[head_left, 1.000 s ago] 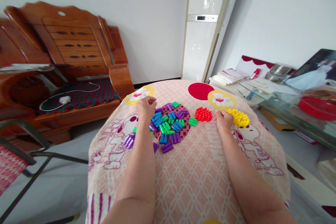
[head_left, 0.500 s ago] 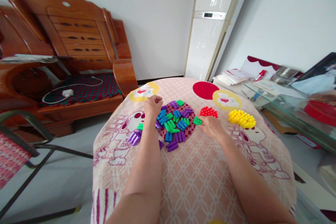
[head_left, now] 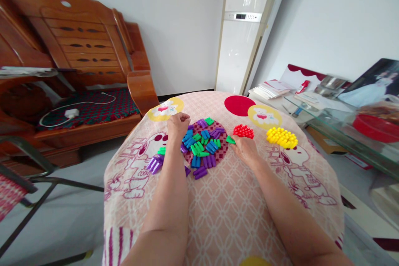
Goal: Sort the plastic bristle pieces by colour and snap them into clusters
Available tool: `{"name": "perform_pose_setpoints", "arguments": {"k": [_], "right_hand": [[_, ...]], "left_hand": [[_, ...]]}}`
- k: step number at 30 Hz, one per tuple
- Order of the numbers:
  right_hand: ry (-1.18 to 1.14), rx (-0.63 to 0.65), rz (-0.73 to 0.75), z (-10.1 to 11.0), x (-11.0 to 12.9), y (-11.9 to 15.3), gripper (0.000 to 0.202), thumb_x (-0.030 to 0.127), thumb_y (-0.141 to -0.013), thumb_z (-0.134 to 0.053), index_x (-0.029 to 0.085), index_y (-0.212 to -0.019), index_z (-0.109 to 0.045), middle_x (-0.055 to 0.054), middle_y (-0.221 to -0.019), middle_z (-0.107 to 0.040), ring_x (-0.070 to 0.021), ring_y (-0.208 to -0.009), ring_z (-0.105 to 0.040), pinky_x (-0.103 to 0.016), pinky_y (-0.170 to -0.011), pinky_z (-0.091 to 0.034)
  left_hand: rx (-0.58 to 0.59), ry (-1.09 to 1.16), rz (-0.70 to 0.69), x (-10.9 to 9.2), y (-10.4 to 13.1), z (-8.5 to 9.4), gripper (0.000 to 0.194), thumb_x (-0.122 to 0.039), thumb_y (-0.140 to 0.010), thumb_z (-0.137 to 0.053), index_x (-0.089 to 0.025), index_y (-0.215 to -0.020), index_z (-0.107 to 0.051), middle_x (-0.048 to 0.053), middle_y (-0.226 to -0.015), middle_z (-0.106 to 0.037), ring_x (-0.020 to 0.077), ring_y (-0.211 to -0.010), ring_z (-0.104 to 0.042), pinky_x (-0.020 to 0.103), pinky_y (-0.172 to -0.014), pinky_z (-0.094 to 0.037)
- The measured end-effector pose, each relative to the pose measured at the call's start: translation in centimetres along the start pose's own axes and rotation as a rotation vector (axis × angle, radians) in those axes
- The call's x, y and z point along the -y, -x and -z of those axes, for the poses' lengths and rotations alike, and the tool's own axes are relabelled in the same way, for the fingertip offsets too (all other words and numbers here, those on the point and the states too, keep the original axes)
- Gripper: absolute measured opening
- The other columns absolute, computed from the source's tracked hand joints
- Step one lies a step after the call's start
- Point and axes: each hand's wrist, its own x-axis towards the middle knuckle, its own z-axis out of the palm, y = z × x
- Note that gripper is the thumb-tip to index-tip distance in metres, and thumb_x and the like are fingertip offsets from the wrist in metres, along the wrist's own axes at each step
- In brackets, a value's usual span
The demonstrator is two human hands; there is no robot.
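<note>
My left hand [head_left: 178, 124] is held above the back left of a pile of blue, green and purple pieces [head_left: 199, 147], its fingers pinched together; what they hold, if anything, is too small to tell. Right of the pile, my right hand [head_left: 246, 148] has its fingertips closed on a green piece [head_left: 230, 139]. Just behind that hand lies a cluster of red pieces [head_left: 243, 131]. Farther right sits a group of yellow pieces [head_left: 282, 138]. Several purple pieces [head_left: 155, 164] lie left of my left forearm.
A patterned cloth [head_left: 230, 208] covers the round table. A wooden bench [head_left: 84, 50] stands at the left, with a metal-framed chair [head_left: 46, 178] nearer. On the right is a glass shelf [head_left: 343, 133] with a red bowl [head_left: 374, 128]. A white cabinet unit [head_left: 238, 50] stands behind.
The whole view has shifted slightly, with the scene moving left in the picture. Both hands keep nearly the same places over the table, and the green piece is still at my right fingertips.
</note>
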Motion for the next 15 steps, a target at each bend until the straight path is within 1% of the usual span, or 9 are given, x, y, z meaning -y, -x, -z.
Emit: {"name": "perform_pose_setpoints", "arguments": {"k": [2,4,8,11,13,15], "right_hand": [[-0.015,-0.038,-0.006,-0.1,0.1,0.0,0.027,0.032,-0.094,-0.051,0.019,-0.110,-0.068,-0.010,-0.086,-0.073,-0.0219,-0.076,-0.066,-0.029,-0.066,-0.039],[-0.079,-0.100,-0.009,-0.1,0.4,0.1,0.026,0.034,-0.094,-0.049,0.019,-0.098,-0.069,-0.008,-0.079,-0.071,-0.0198,-0.071,-0.064,-0.027,-0.063,-0.036],[-0.330,-0.238,0.033,0.3,0.5,0.1,0.022,0.034,-0.088,-0.053,0.018,-0.077,-0.063,-0.003,-0.064,-0.064,-0.0155,-0.061,-0.058,-0.025,-0.058,-0.034],[-0.584,-0.310,0.049,0.8,-0.1,-0.4,0.019,0.036,-0.080,-0.059,0.019,-0.072,-0.059,0.000,-0.062,-0.061,-0.0135,-0.058,-0.056,-0.023,-0.058,-0.037],[-0.733,-0.326,0.015,1.4,-0.7,-0.7,0.018,0.037,-0.076,-0.062,0.019,-0.073,-0.059,0.000,-0.063,-0.063,-0.0136,-0.059,-0.057,-0.023,-0.058,-0.040],[-0.828,-0.321,-0.030,2.3,-1.3,-0.6,0.017,0.035,-0.073,-0.063,0.019,-0.076,-0.061,0.000,-0.065,-0.065,-0.0145,-0.060,-0.059,-0.024,-0.058,-0.041]], "left_hand": [[0.027,0.009,0.011,-0.1,0.0,0.0,0.022,-0.020,-0.073,-0.062,-0.017,-0.091,-0.074,0.004,-0.075,-0.074,0.0167,-0.071,-0.069,0.027,-0.073,-0.052],[0.047,0.013,0.008,-0.2,0.2,0.1,0.022,-0.021,-0.074,-0.062,-0.017,-0.092,-0.074,0.004,-0.076,-0.074,0.0164,-0.072,-0.069,0.026,-0.073,-0.052],[0.078,-0.001,-0.002,-0.6,0.6,0.2,0.023,-0.021,-0.075,-0.061,-0.017,-0.094,-0.074,0.004,-0.080,-0.075,0.0163,-0.074,-0.069,0.026,-0.074,-0.052],[0.087,-0.001,-0.008,-0.8,0.7,0.3,0.024,-0.021,-0.075,-0.061,-0.017,-0.095,-0.074,0.004,-0.081,-0.075,0.0168,-0.074,-0.069,0.026,-0.073,-0.053],[0.086,-0.003,-0.007,-0.8,0.6,0.4,0.024,-0.022,-0.075,-0.061,-0.017,-0.094,-0.074,0.004,-0.080,-0.075,0.0172,-0.072,-0.069,0.026,-0.072,-0.053],[0.090,-0.009,-0.011,-0.8,0.4,0.4,0.024,-0.022,-0.074,-0.062,-0.017,-0.094,-0.074,0.004,-0.079,-0.075,0.0173,-0.071,-0.069,0.026,-0.071,-0.053]]}}
